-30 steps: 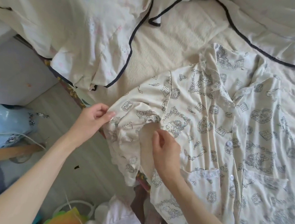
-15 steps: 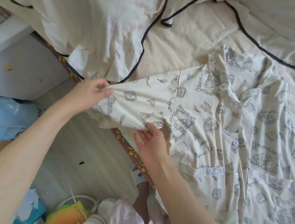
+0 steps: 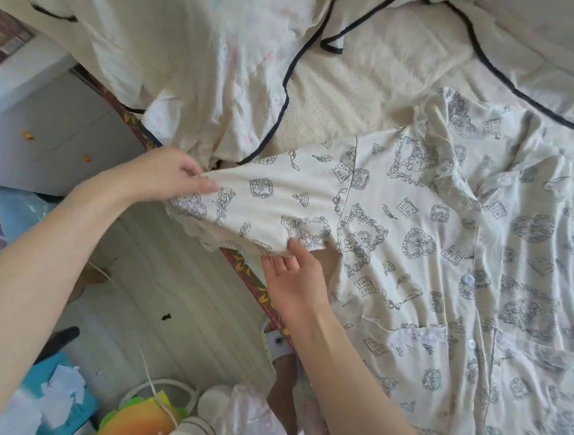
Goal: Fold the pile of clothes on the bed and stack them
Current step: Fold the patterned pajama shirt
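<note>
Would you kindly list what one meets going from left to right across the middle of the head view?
White cabinet → left hand pinching the sleeve end → printed sleeve stretched out sideways → right hand under the sleeve's lower edge → white buttons down the pyjama shirt front.

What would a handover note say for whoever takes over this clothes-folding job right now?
Left hand: pinches the cuff end of the sleeve, stretched out past the bed edge.
Right hand: fingers at the sleeve's underarm; grip unclear.
Cream printed button-front pyjama shirt: lies front up, buttoned, spread on the cream bed sheet.
Done: shirt laid out, sleeve pulled straight.
Left: fold the sleeve in, fold the shirt, stack it. The cream dark-piped cloth remains unfolded.
</note>
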